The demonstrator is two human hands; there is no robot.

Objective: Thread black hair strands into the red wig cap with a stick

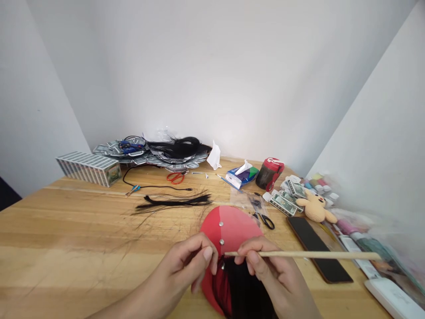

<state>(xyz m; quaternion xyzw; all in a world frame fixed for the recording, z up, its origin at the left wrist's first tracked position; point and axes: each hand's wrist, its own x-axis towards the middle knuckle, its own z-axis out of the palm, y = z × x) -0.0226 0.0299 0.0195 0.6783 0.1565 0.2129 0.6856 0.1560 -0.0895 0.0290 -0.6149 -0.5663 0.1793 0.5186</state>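
Note:
A red dome-shaped form (226, 226) with small metal pins lies on the wooden table (83, 239) in front of me, black hair (242, 288) spread over its near side. My left hand (189, 261) pinches fine strands of hair at the dome's near edge, fingers closed. My right hand (265, 270) grips a long thin wooden stick (312, 254) that points to the right, its left tip near a pin on the dome.
A loose bundle of black hair (175, 201) lies beyond the dome. Black scissors (265, 219), a phone (318, 248), a plush toy (315, 207), a red-lidded jar (269, 173), tissues (242, 175), red scissors (175, 177) and a long box (88, 167) stand around.

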